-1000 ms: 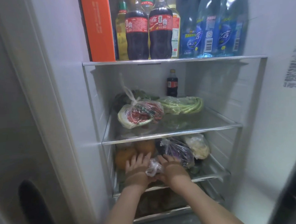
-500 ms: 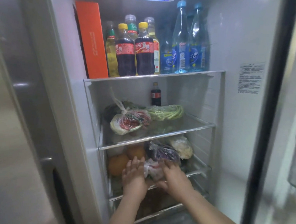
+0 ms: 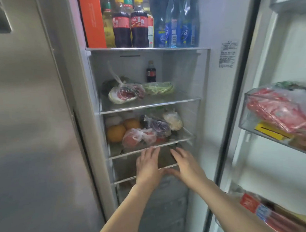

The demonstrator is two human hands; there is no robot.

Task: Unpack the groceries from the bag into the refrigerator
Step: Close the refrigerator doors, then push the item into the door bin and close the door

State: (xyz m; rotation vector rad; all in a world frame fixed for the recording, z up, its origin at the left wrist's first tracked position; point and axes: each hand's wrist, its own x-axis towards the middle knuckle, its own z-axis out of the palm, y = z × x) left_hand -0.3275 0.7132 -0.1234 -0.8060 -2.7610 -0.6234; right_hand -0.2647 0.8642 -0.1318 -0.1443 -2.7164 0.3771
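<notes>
The refrigerator stands open in front of me. A clear plastic bag of tomatoes point(image 3: 139, 138) lies at the front of the third glass shelf point(image 3: 179, 141), beside two oranges point(image 3: 116, 133), a bagged eggplant point(image 3: 158, 125) and a bagged pale vegetable point(image 3: 173, 120). My left hand point(image 3: 148, 167) and my right hand point(image 3: 186, 165) hover just below and in front of that shelf's edge, palms down, fingers spread, holding nothing. The grocery bag is out of view.
The shelf above holds bagged meat point(image 3: 126, 94), green beans point(image 3: 158, 88) and a small cola bottle point(image 3: 151, 71). The top shelf is packed with cola bottles point(image 3: 130, 22), water bottles point(image 3: 175, 23) and an orange box point(image 3: 92, 21). Door bins point(image 3: 247, 120) with packaged food stand at right.
Both hands have let go of the tomato bag, which stays on the third shelf, and drawn back toward me and downward. The camera has backed away, showing the open door on the right.
</notes>
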